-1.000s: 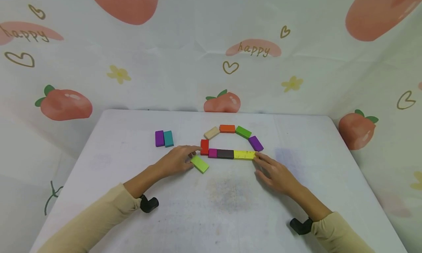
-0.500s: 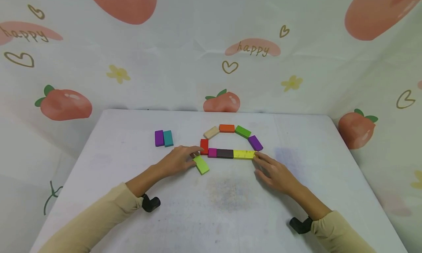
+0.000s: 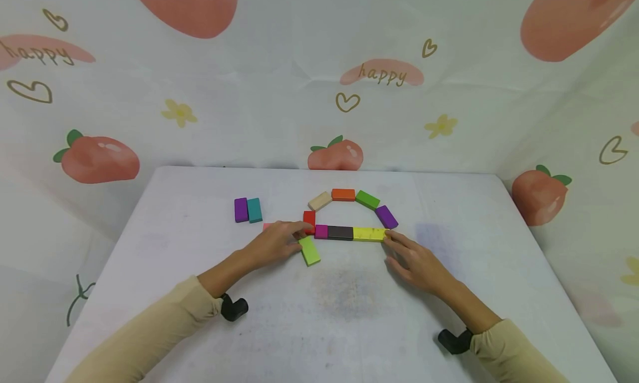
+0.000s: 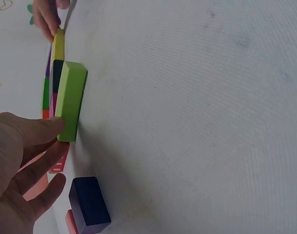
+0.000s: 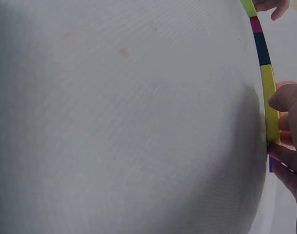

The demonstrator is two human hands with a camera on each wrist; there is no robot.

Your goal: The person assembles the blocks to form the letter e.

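My left hand (image 3: pixel 273 241) pinches one end of a lime green block (image 3: pixel 310 252) between thumb and fingers, as the left wrist view (image 4: pixel 72 100) shows. That block slants toward me, its far end by the red block (image 3: pixel 309 221). My right hand (image 3: pixel 416 261) rests its relaxed fingertips at the right end of a yellow block (image 3: pixel 368 235). In line with the yellow one lie a black block (image 3: pixel 340 233) and a small magenta block (image 3: pixel 321 231). Beige (image 3: pixel 320 200), orange (image 3: pixel 343 195), green (image 3: pixel 368 199) and purple (image 3: pixel 386 216) blocks arch above this row.
Left of the arch, a purple block (image 3: pixel 241 210) and a teal block (image 3: pixel 254 210) lie side by side. Behind my left hand a pink block (image 3: pixel 267 226) is mostly hidden. A dark blue block (image 4: pixel 90 204) shows in the left wrist view. The white table (image 3: pixel 349 327) meets a printed cloth.
My left hand has shifted slightly right with the lime green block, which has turned to point more toward me. A pink block's edge now shows behind that hand. The right hand has stayed still.
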